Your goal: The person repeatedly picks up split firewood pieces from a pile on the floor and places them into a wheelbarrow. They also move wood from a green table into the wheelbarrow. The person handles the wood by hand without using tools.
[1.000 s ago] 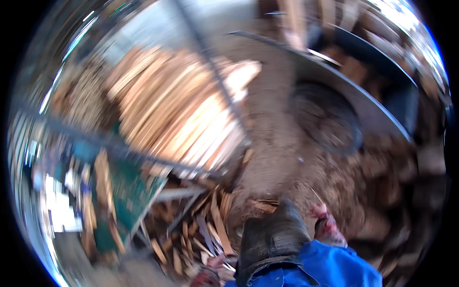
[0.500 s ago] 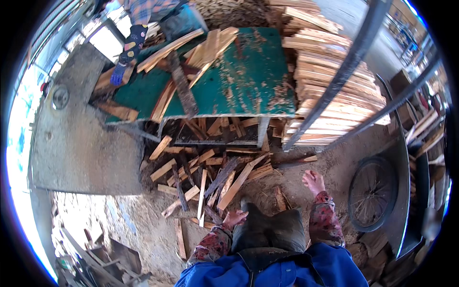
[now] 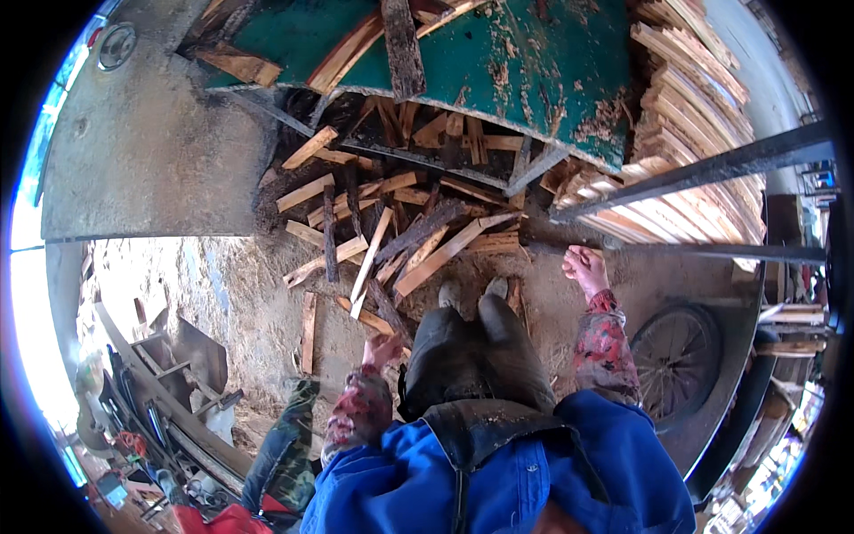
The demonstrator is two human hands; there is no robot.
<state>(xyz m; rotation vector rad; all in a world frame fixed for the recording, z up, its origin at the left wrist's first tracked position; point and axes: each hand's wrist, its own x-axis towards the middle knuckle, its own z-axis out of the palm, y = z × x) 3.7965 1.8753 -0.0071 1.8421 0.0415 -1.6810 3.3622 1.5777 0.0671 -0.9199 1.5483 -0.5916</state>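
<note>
My left hand (image 3: pixel 382 350) hangs beside my left thigh, close to the scattered wood; its fingers are too blurred to read. On the other side, my right hand (image 3: pixel 586 267) is held out with its fingers curled into a loose fist, and nothing shows in it. It is nearest to a dark metal bar (image 3: pixel 703 172) on its far side, without touching it. In front of my boots lies a heap of split wood pieces (image 3: pixel 454 256), some pale, some with dark bark. More wood sticks (image 3: pixel 405 53) rest on a green-topped table (image 3: pixel 525 80) beyond the heap.
Stacked pale boards (image 3: pixel 694 133) stand right of the table. A spoked wheel (image 3: pixel 674 360) is at my right. A grey worktop (image 3: pixel 142 169) is at far left. Camouflage and dark clothing (image 3: pixel 289 445), apparently another person's, shows at lower left near piled metal scrap (image 3: pixel 182 374).
My view has tilted downward and turned. The table and boards have shifted up, the co-worker at the table has left view, and camouflage clothing has appeared at lower left. Both hands stay off the wood.
</note>
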